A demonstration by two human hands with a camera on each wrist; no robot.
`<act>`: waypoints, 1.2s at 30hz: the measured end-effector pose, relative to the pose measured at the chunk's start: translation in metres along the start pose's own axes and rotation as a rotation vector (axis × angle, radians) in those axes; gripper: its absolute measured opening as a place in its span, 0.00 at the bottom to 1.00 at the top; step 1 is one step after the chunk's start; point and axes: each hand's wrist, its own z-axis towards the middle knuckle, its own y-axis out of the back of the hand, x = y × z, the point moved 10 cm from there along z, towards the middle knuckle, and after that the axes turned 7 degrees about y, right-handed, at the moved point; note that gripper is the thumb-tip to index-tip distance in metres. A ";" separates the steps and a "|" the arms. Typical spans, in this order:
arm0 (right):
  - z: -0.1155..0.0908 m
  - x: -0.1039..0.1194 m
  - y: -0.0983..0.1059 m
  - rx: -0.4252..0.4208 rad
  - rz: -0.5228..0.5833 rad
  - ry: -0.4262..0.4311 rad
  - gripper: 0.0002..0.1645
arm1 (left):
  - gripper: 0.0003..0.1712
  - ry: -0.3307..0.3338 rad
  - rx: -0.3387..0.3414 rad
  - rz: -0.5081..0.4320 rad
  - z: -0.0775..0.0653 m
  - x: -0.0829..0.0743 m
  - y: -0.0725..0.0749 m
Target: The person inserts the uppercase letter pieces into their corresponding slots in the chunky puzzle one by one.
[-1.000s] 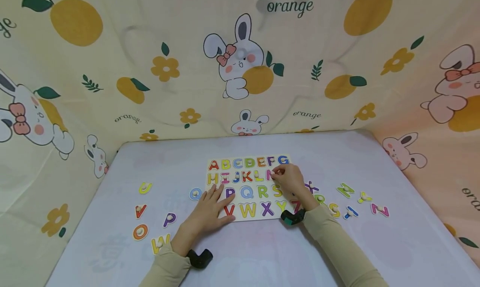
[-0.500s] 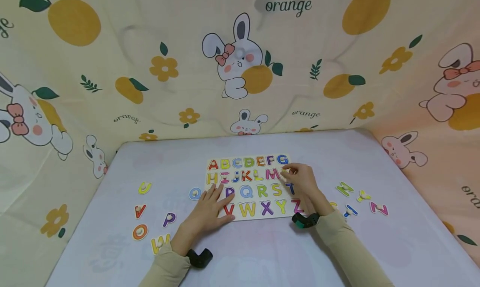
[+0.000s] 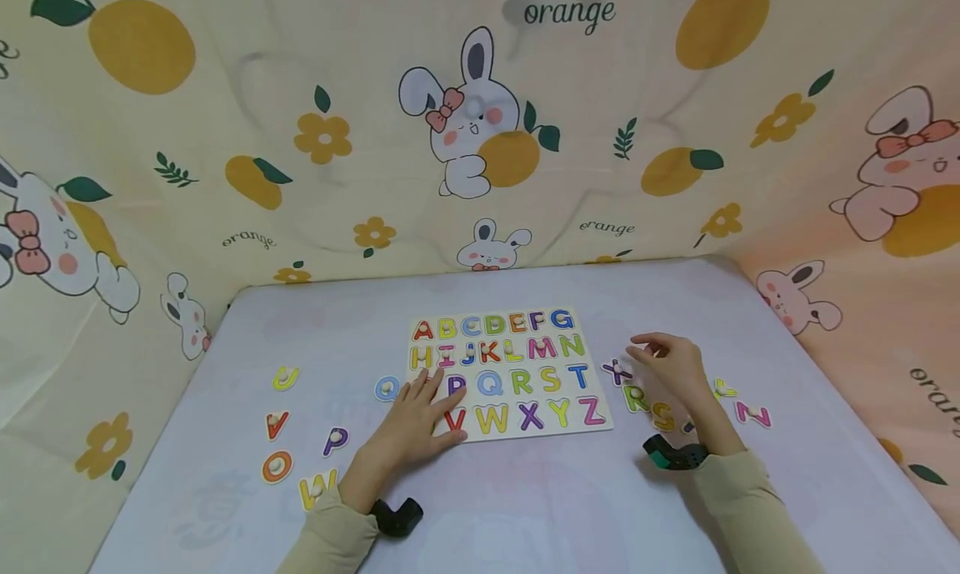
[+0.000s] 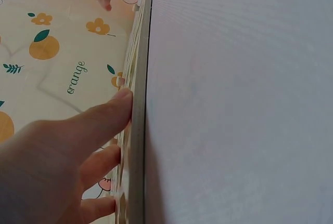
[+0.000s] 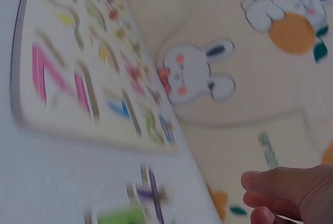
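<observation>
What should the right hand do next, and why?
I think the right hand should probably reach down for the loose green N. On the board, the row with M has knobs up to M, but the N slot shows none. A second ago the loose N lay right of the board; the hand now seems to hide that spot, and looks empty.

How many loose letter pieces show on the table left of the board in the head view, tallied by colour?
Yellow: 2 (U piece, W piece)
Red: 1 (V piece)
Orange: 1 (O piece)
Purple: 1 (P piece)
Blue: 1 (Q piece)
Total: 6
</observation>
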 end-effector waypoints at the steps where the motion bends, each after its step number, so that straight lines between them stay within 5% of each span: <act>1: -0.002 -0.004 0.005 -0.011 -0.011 -0.007 0.20 | 0.38 0.000 0.000 -0.001 0.000 0.000 0.000; 10: -0.017 -0.048 0.028 0.007 -0.042 -0.114 0.26 | 0.38 -0.005 0.001 -0.005 -0.001 0.000 0.000; 19: -0.026 -0.080 0.027 0.138 -0.030 -0.199 0.25 | 0.38 -0.002 0.000 -0.016 -0.001 -0.001 0.001; 36: -0.025 -0.083 0.027 0.110 -0.062 -0.184 0.21 | 0.38 0.001 0.000 -0.004 -0.001 -0.001 0.001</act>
